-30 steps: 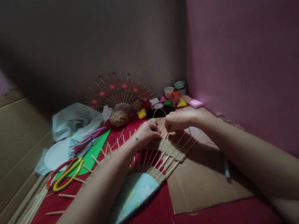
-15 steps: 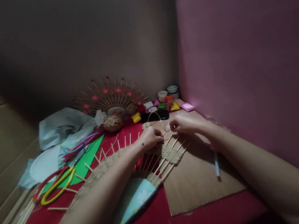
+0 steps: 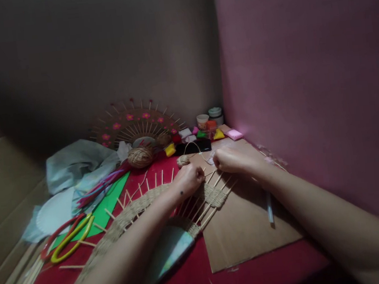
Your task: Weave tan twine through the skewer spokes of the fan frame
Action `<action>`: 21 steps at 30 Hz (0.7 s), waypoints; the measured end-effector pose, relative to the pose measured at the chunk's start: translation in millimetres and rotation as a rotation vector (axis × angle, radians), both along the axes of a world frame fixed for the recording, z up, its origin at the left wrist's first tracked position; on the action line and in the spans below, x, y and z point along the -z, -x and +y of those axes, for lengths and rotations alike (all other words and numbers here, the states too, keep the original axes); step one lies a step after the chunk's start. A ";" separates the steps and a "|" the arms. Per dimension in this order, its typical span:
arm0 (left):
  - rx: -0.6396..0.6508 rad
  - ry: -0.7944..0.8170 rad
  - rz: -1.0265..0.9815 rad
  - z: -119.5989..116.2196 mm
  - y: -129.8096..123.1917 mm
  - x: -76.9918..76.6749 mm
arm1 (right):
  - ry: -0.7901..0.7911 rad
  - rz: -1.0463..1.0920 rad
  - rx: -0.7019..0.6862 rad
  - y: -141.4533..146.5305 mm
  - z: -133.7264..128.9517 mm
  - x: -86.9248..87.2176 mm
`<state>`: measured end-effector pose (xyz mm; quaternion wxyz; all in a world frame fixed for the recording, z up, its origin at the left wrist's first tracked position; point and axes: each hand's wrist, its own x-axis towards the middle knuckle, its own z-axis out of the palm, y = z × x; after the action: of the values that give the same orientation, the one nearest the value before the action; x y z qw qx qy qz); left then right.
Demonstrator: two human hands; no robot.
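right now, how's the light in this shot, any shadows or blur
Head view: dim overall, with the grey wall darkest toward the left; head view: a dark shadow lies on the cardboard beside the right forearm; head view: the left hand and right hand look slightly soft, fine finger detail hard to tell.

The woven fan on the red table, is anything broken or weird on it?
Nothing stands out as broken on the woven fan, though the left forearm hides part. Bare stick ends poking past the woven band may look odd, but none I can see looks snapped.
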<state>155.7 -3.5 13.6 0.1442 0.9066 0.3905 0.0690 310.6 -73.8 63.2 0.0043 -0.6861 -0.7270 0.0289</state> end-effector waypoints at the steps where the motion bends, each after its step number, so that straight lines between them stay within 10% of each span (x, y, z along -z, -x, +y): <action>1: -0.001 0.000 0.004 -0.1 0.3 -0.3 | 0.006 0.001 -0.022 -1.3 0.4 -0.9; 11: -0.008 0.131 -0.070 2.7 14.3 -5.5 | 0.269 0.352 -0.407 -3.1 9.6 9.1; 21: 0.133 0.153 -0.030 -8.1 33.9 -14.5 | 0.277 0.281 -0.411 5.8 1.9 5.4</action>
<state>121.8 -11.7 28.2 0.2234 0.9157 0.3312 0.0429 304.8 -71.9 57.8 0.0051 -0.5077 -0.8321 0.2230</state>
